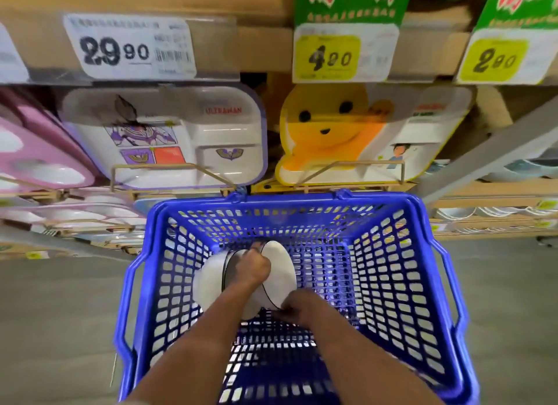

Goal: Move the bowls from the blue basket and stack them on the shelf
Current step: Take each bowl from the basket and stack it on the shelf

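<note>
White bowls with dark rims lie on their sides at the bottom of the blue basket (pixel 392 283). One bowl (pixel 208 280) is at the left, another bowl (pixel 279 265) tilts to its right. My left hand (pixel 252 267) reaches in between them, fingers curled over the rim of the left bowl. My right hand (pixel 297 306) pinches the lower rim of the right bowl. Both forearms run down into the basket from the bottom of the view.
Store shelves stand behind the basket, holding children's divided trays (pixel 169 138) and a yellow cartoon plate (pixel 326 132) behind wire rails. Price tags (pixel 129 48) hang on the shelf edge above. White bowls (pixel 471 212) sit on a lower shelf at right. Grey floor surrounds the basket.
</note>
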